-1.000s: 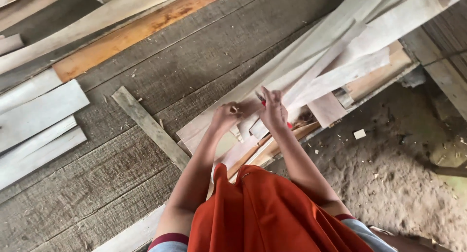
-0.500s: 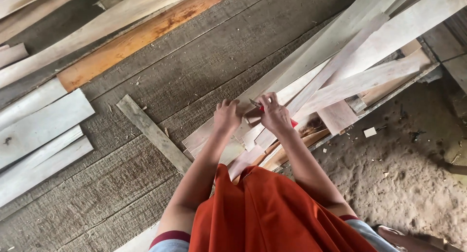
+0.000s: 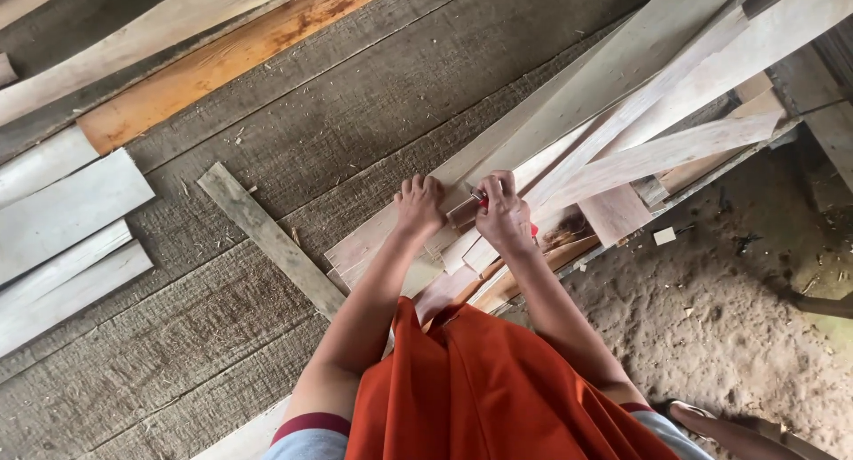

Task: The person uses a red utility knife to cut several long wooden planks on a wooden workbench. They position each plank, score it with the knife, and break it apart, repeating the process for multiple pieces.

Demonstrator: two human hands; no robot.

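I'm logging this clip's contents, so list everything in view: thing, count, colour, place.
pale wood strips: many, whitish, fanned pile at right
plank floor: one, grey, centre
loose grey slat: one, lying on the floor
orange board: one, upper left
pale boards: several, left edge
sandy ground: tan, lower right
red-handled tool: one, partly hidden, in right hand
orange cloth: one, bottom centre
left hand: pressing on the strips
right hand: fingers closed on the tool
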